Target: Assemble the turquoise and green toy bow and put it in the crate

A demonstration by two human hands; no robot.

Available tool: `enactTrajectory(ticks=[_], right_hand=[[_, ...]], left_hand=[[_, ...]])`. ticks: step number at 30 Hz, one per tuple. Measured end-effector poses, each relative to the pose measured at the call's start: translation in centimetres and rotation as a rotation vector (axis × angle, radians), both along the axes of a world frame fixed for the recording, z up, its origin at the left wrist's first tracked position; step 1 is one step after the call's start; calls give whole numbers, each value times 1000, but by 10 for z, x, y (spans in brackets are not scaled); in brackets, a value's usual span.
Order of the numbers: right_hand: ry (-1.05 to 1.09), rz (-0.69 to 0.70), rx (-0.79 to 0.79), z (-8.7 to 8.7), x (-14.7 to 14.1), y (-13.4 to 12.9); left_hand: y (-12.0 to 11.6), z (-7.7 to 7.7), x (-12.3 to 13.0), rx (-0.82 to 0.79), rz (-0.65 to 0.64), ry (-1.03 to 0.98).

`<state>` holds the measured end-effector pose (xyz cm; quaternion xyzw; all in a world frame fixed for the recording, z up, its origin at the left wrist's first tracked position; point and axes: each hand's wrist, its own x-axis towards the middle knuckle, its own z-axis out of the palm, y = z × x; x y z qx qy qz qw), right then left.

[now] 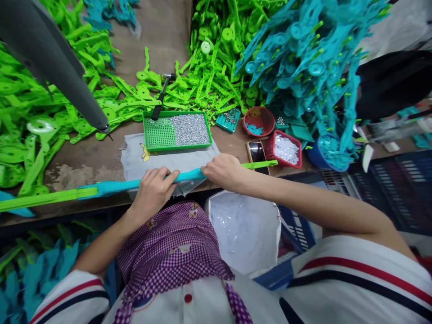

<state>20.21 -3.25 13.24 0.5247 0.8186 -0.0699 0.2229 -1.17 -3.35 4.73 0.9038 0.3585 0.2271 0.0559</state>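
A long blue and green plastic piece (121, 186) lies across the front edge of the bench, its green end reaching the left side of the view. My left hand (155, 186) is closed round its blue middle. Further right, my right hand (221, 172) grips the same piece, with a thin green end sticking out beyond it. Just behind my hands, a green tray (178, 147) of small silvery metal parts rests on a grey cloth (133, 155). A hammer (161, 98) leans with its handle on the tray's back rim.
Piles of green parts (216, 58) and blue parts (303, 58) cover the back. A grey machine arm (67, 67) hangs at upper left. Right of the tray are a phone (257, 152), a red basket (299, 155) and a blue bucket (315, 155). A white bin (277, 234) stands below.
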Motion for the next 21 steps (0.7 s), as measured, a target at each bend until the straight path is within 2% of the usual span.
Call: enactTrajectory(ticks=[4,6,8,10,12,14,16,18,21], right_hand=[[-120,53,-70,-13,-15,5],[-158,69,-104,-9,-20,8],[-187,73,-127,9,-22,10],[-209,51,-79,37,-19,11],[-230,1,68,63,-9,10],[-255,-65,216,71,8,11],[-264,-83,202,56,30,15],[-258,-78,93,26,51,21],[-205,-89,86,-18,74,32]], left_hand=[[1,-1,-1,29,-21,-3],[1,-2,-1,34,-22,-4],[2,-3,0,34,-15,-14],[4,-4,1,27,0,-26],[6,-4,2,11,20,-31],[8,-4,4,3,36,-32],[9,-3,5,5,44,-28],[9,-2,6,10,41,-20],[7,-1,6,5,29,1]])
